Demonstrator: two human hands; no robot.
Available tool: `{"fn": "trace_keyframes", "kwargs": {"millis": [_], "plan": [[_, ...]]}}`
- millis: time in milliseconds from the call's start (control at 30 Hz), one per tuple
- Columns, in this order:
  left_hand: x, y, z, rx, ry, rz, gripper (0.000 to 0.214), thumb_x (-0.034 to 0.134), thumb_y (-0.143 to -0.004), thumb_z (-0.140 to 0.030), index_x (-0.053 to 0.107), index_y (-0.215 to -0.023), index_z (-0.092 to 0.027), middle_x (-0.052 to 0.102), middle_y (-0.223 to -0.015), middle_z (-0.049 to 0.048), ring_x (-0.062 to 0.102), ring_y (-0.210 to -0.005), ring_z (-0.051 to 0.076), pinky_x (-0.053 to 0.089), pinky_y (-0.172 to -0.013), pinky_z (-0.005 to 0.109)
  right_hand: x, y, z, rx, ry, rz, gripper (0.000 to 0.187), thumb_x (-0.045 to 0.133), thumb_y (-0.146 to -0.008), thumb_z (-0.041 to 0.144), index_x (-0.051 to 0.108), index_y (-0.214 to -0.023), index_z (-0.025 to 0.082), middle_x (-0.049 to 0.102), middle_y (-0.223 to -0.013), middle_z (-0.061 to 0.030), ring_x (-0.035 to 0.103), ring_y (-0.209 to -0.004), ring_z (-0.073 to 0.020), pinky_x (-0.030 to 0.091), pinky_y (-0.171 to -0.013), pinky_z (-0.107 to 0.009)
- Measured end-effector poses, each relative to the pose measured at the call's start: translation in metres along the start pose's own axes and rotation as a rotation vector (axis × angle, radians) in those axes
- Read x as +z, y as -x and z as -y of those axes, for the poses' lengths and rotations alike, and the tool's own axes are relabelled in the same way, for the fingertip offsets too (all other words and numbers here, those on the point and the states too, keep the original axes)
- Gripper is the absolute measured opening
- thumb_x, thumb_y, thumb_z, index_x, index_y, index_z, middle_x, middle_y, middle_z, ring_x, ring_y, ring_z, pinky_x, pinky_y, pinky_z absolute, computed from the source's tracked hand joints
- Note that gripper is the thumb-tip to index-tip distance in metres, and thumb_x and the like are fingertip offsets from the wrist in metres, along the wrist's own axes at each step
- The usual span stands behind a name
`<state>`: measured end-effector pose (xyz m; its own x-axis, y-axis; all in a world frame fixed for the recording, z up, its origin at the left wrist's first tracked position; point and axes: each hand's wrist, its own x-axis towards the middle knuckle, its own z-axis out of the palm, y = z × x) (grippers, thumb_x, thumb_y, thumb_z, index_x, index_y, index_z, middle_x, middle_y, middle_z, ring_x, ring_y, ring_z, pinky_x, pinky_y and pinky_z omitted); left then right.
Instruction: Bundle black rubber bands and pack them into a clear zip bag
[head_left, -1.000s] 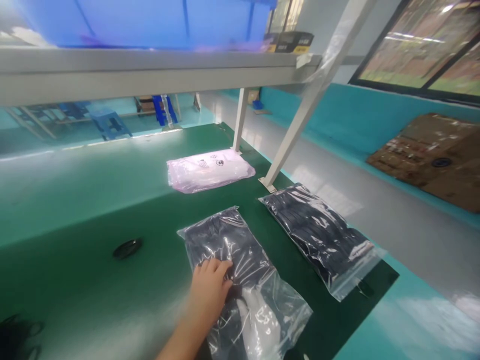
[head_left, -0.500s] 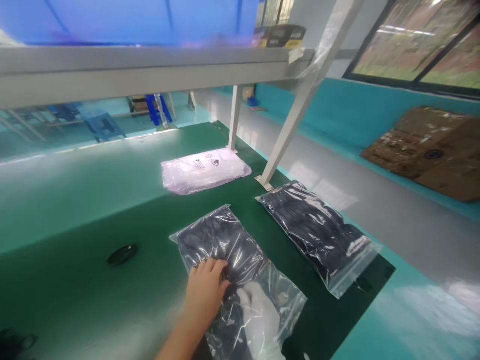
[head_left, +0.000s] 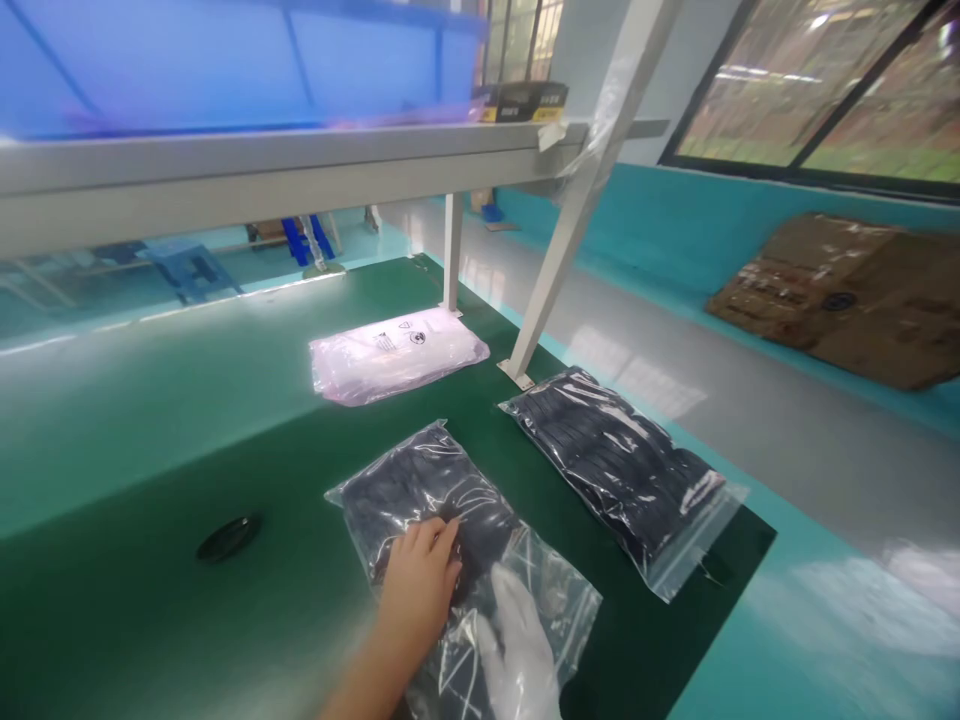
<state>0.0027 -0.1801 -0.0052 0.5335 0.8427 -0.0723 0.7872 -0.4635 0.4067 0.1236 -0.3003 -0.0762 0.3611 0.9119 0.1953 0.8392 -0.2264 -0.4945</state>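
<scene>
A clear zip-lock bag (head_left: 427, 465) of dark, folded-looking items lies flat on the green table. Bare, with curled fingers, my left hand (head_left: 420, 580) grips the bag near its middle. My right hand (head_left: 521, 650) wears a white glove and rests at the bag's open-looking lower end, fingers stretched out and thumb apart. Whether the gloved hand is inside the plastic or on top of it I cannot tell. To the right lies a second clear bag (head_left: 607, 460) packed with similar dark items, apart from both hands.
A pinkish plastic package (head_left: 397, 350) with printed marks lies farther back. A black oval object (head_left: 229, 538) is on the table's left. A white shelf post (head_left: 555, 270) stands near the right edge; overhead, a shelf (head_left: 300, 185) carries a blue bin (head_left: 225, 70). Flattened cardboard (head_left: 840, 300) leans against the wall.
My gloved right hand has lifted slightly and its fingers are more spread. My left hand stays on the same bag. The whole view has shifted a little.
</scene>
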Motion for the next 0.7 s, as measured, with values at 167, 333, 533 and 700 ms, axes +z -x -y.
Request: {"fn": "trace_keyframes", "kwargs": {"millis": [167, 333, 533, 700], "plan": [[0.003, -0.003, 0.004, 0.015, -0.023, 0.037, 0.043, 0.041, -0.085, -0.018, 0.046, -0.128, -0.021, 0.050, -0.118, 0.0043, 0.043, -0.104, 0.021, 0.038, -0.087, 0.039, 0.005, -0.002, 0.000, -0.082, 0.030, 0.004, 0.050, 0.047, -0.084, 0.038, 0.042, -0.131, 0.023, 0.049, -0.125, -0.0074, 0.048, -0.114, -0.0255, 0.043, -0.094, -0.039], [-0.007, -0.008, 0.005, 0.006, -0.030, 0.039, 0.042, 0.039, -0.086, -0.021, 0.047, -0.127, -0.021, 0.051, -0.120, 0.0035, 0.045, -0.107, 0.020, 0.040, -0.091, 0.037, -0.009, -0.011, 0.001, -0.110, 0.064, -0.011, 0.051, 0.045, -0.087, 0.042, 0.038, -0.131, 0.018, 0.044, -0.126, -0.0136, 0.046, -0.112, -0.0232, 0.037, -0.095, -0.046], [-0.002, -0.038, -0.011, 0.352, -0.238, -0.068, 0.054, 0.040, -0.087, -0.031, 0.029, -0.139, -0.018, 0.027, -0.143, 0.0005, 0.023, -0.131, 0.024, 0.028, -0.106, 0.043, -0.024, -0.025, -0.010, -0.098, 0.146, -0.013, 0.052, 0.045, -0.087, 0.044, 0.038, -0.130, 0.017, 0.036, -0.133, -0.0129, 0.038, -0.119, -0.0260, 0.028, -0.099, -0.051], [0.010, -0.056, -0.018, 0.535, -0.312, -0.046, 0.054, 0.027, -0.092, -0.040, 0.024, -0.140, -0.018, 0.020, -0.145, 0.0024, 0.016, -0.134, 0.025, 0.021, -0.108, 0.046, -0.013, -0.032, -0.011, -0.084, 0.211, 0.020, 0.063, 0.048, -0.082, 0.040, 0.030, -0.138, 0.019, 0.037, -0.136, -0.0130, 0.042, -0.115, -0.0308, 0.032, -0.094, -0.050]]}}
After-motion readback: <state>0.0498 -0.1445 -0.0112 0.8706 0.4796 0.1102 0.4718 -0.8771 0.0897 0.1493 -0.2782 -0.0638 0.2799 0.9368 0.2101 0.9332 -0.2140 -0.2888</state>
